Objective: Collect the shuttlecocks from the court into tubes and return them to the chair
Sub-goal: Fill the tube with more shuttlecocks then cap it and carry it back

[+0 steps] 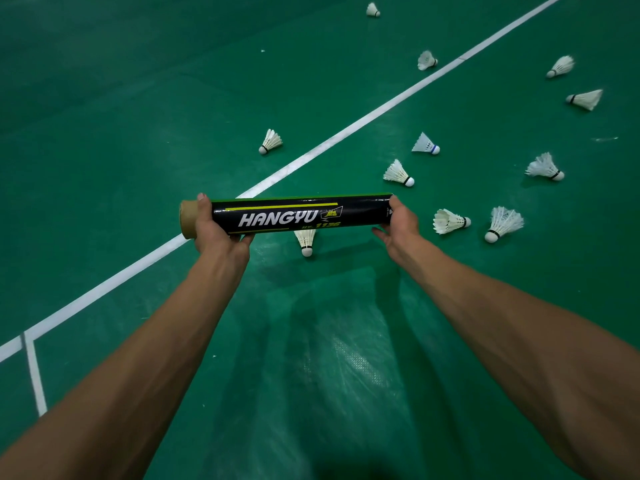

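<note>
I hold a black shuttlecock tube [298, 214] marked HANGYU level in front of me, above the green court. My left hand [216, 230] grips it near its bare cardboard left end. My right hand [398, 223] grips the tube's right end. Several white shuttlecocks lie scattered on the floor. One [306, 242] lies just under the tube, one [398, 173] just beyond it, and two [450, 221] [502, 223] lie to the right of my right hand. Whether the tube's ends are capped or what is inside is hidden.
A white court line [346, 131] runs diagonally from lower left to upper right; a shuttlecock [270, 142] lies left of it. More shuttlecocks lie farther off at the right [585, 98] and at the top [373, 10]. No chair is in view.
</note>
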The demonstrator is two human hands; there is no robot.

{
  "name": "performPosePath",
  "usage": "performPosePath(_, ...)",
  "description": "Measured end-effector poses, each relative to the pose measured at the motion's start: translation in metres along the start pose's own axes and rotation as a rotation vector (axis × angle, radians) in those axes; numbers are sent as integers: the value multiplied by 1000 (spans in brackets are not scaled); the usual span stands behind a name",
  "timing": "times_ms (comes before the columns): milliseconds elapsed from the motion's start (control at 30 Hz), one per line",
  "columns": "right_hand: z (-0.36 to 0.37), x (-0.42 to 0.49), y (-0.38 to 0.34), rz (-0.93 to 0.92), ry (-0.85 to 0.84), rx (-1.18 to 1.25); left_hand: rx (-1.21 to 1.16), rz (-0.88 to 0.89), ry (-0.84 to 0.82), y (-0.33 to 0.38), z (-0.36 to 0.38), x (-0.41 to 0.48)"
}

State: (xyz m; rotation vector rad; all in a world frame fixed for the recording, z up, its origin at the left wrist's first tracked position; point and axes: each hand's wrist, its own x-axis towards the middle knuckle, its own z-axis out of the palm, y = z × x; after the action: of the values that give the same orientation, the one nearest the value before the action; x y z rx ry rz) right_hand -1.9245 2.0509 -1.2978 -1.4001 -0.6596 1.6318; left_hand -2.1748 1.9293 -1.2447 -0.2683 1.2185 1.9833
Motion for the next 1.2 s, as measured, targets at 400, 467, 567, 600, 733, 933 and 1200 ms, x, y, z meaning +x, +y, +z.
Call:
performPosePath(400,6,-2,-4,-84,13,-236,13,46,-5,10,3,-5)
performPosePath(467,4,-6,6,23,-58,-315,21,88,-36,22,13,-4)
performPosePath(567,7,-11,15,119,-133,-548,66,237,-136,43,37,-14)
performPosePath(600,11,-13,16,115,-140,-603,98,308,-192,49,46,-19)
performPosePath(733,42,-12,22,-25,-252,-780,254,657,-440,72,74,-41)
performPosePath(933,92,-17,33,-273,-373,-1117,806,1059,-784,67,63,-49)
performPosePath(1200,127,-6,71,-340,-396,-1441,1224,1221,-832,57,-17,18)
